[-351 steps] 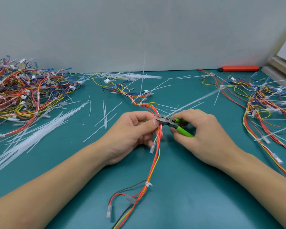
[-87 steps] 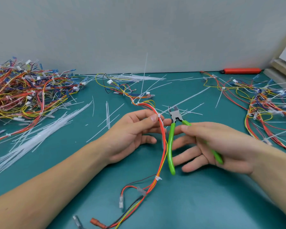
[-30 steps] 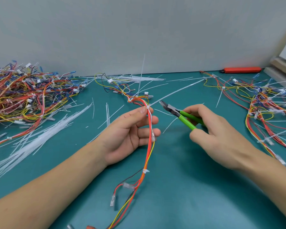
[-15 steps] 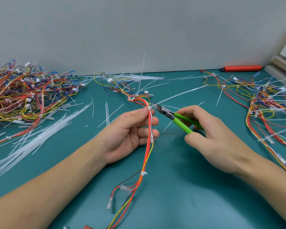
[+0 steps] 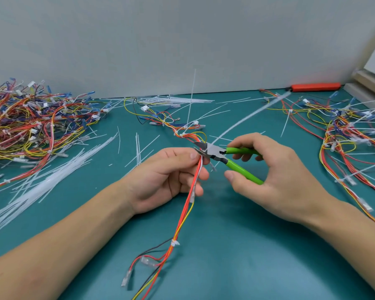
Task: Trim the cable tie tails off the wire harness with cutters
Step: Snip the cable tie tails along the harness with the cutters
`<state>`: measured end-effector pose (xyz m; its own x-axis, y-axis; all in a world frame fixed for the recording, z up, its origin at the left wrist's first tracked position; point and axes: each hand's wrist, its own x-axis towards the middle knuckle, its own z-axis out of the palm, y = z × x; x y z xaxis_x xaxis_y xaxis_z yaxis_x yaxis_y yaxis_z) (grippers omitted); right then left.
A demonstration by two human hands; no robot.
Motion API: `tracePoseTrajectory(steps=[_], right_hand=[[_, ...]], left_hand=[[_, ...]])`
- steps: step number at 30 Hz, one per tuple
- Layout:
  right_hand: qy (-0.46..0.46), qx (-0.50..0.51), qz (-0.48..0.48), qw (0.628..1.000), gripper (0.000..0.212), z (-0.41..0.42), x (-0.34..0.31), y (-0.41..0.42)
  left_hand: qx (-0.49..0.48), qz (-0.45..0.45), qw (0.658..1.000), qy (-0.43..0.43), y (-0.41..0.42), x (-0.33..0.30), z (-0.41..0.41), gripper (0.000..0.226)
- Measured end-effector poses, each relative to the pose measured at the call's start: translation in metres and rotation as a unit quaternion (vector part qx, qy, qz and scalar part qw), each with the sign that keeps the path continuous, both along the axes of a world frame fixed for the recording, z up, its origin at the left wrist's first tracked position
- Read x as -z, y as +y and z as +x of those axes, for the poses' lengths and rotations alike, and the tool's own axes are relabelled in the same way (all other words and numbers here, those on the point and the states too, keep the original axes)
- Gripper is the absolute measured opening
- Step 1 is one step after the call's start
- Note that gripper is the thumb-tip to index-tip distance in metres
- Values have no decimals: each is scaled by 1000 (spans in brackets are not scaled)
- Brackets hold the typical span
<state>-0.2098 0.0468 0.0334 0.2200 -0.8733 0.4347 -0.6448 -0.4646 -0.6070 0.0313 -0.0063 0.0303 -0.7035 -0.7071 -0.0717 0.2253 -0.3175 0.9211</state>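
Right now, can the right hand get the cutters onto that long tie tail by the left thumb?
Probably yes: the right hand has the cutters at the tail beside the left hand, nothing between.

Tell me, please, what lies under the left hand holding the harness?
Under the left hand only the teal mat shows around its edges. The harness runs out below its fingers. Whatever sits directly beneath the palm is covered.

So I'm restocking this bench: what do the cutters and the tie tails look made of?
The cutters: bare grey metal head with a dull sheen, and handles in a glossy bright-green sleeve, probably plastic or rubber. The tie tail at the blades: thin, translucent white, flexible strip, likely nylon, like the loose tails heaped on the mat.
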Motion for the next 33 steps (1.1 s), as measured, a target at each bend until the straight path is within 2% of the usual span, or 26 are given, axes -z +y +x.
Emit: tracePoseTrajectory(steps=[6,12,21,27,33], right_hand=[[-6,17,-48,999,39,1,2,-3],[-16,34,-58,998,31,2,0,-4],[-11,55,-72,996,30,2,0,-3],[7,28,-93,995,46,1,1,-6],[1,25,-84,996,45,0,2,-6]], left_hand=[[-4,-11,1000,-3,2,-1,-1,24],[-13,-7,1000,-1,2,-1,-2,23],[-34,-5,999,-2,4,-1,-3,19],[-41,-2,999,-17,4,-2,-5,14],[-37,-8,999,-23,4,-2,-5,15]])
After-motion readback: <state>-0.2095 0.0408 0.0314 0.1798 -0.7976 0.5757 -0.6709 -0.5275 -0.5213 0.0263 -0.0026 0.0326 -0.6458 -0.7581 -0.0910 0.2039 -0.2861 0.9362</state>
